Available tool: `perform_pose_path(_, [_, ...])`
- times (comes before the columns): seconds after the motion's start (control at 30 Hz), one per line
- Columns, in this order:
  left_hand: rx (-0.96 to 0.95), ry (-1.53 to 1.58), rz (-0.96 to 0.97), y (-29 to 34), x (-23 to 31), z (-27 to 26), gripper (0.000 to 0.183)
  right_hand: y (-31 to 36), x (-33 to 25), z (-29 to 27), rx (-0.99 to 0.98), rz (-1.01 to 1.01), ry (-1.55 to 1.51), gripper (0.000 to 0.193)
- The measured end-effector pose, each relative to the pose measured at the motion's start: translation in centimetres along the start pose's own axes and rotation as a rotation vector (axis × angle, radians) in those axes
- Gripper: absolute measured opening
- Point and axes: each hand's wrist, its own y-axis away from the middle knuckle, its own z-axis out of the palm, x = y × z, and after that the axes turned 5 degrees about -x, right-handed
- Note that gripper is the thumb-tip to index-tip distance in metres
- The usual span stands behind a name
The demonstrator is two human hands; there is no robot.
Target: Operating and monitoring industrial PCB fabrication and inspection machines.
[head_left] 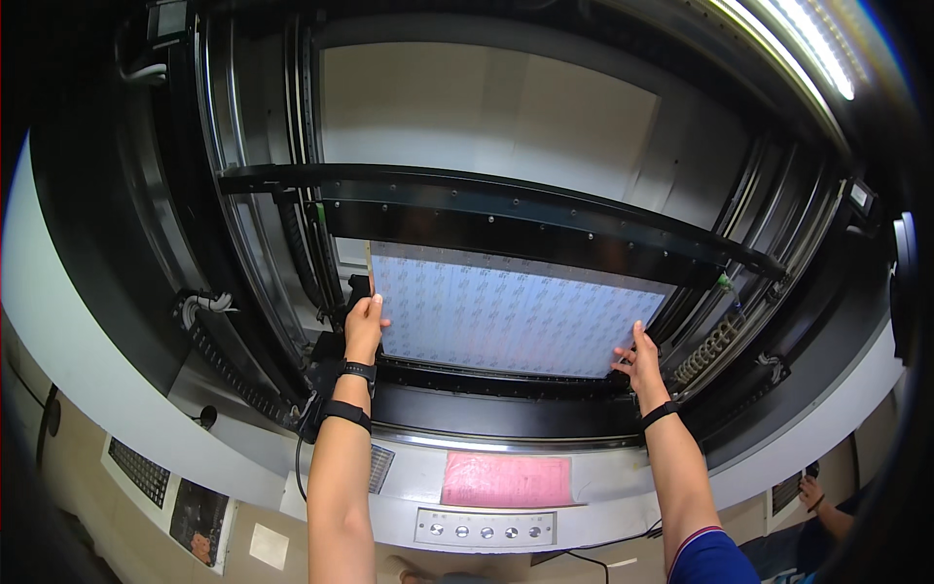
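A flat rectangular panel (506,311) with a pale blue, pattern-printed surface lies inside a large black machine, its far edge passing beneath a dark crossbar. My left hand (364,326) is closed on the panel's left edge, the thumb along the rim. On the opposite side, my right hand (639,360) grips the lower right corner, one digit pointing up along the edge and the others curled at the corner. The undersides of both grips are hidden. A black strip (457,378) of the machine runs along the panel's near edge.
The black crossbar (516,209) spans the machine between side rails. A coiled cable (710,346) sits right of the panel. On the near ledge are a pink sheet (506,479) and a button panel (484,529). Another person's hand (810,493) shows at lower right.
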Motion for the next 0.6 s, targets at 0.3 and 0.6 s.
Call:
perform_pose_path(0.3, [-0.118,-0.060,0.016,-0.7,-0.5,-1.1,0.034,-0.2,0.2,0.0,-0.002,-0.007,0.004,0.062])
perform_pose_path(0.6, [-0.176,-0.099,-0.021,-0.5,-0.8,-2.6,0.036,0.4,0.7,0.9,-0.041,-0.002,-0.014,0.059])
